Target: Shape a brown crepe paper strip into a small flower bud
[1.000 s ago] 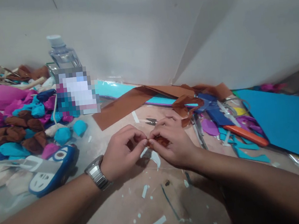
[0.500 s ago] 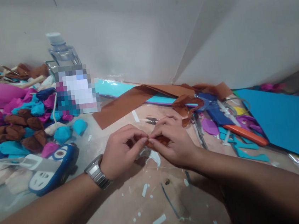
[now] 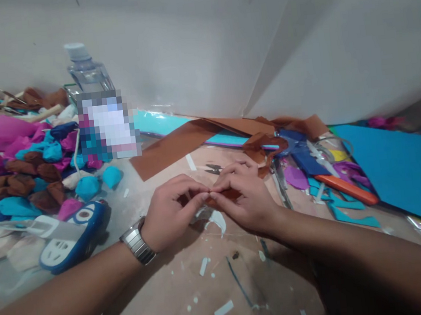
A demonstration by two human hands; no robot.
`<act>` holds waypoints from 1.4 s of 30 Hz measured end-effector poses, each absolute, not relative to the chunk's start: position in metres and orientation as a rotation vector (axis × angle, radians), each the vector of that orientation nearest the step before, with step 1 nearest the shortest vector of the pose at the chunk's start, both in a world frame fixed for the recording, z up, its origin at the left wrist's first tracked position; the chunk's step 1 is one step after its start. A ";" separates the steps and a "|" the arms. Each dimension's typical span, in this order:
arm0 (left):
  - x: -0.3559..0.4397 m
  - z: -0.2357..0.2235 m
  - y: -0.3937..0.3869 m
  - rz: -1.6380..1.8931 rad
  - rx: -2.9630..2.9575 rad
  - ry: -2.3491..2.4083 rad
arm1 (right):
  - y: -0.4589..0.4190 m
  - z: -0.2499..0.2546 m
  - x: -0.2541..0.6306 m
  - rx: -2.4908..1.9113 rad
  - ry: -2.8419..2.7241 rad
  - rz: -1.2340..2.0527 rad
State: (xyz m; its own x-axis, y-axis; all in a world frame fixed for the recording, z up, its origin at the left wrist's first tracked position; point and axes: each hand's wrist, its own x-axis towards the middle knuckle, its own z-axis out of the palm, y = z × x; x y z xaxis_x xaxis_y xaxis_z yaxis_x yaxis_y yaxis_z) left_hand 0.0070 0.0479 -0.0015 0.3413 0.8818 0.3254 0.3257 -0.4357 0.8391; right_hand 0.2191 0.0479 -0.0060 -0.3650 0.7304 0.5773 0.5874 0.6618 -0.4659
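Observation:
My left hand (image 3: 178, 208) and my right hand (image 3: 242, 196) meet over the middle of the table, thumbs and fingertips pinched together. Between them they hold a small piece of brown crepe paper (image 3: 231, 194), mostly hidden by the fingers. A silver watch is on my left wrist. Just beyond the hands lie small dark thread snips (image 3: 214, 169). A long brown paper strip (image 3: 168, 149) stretches behind them, and a crumpled brown piece (image 3: 260, 148) lies past my right hand. White scraps are on the table under the hands.
At left, a heap of pink, blue and brown paper bundles (image 3: 21, 182) sits behind a blue-and-white power strip (image 3: 74, 237). A clear bottle (image 3: 88, 72) stands at the back. Rightward lie an orange-handled cutter (image 3: 347, 189), teal scraps and a blue sheet (image 3: 399, 167).
My fingertips have shifted very slightly on the brown paper. Both hands stay together in nearly the same place; the things around them look unmoved.

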 end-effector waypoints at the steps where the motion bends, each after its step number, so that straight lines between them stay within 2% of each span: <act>1: 0.007 -0.002 0.048 1.051 1.932 1.052 | 0.048 -0.006 0.219 -1.019 -2.085 0.221; 14: 0.009 -0.009 0.047 0.896 1.705 0.933 | 0.046 -0.001 0.218 -1.027 -2.117 0.240; 42: 0.011 0.000 0.046 0.977 1.612 1.007 | 0.046 0.000 0.219 -1.039 -2.138 0.164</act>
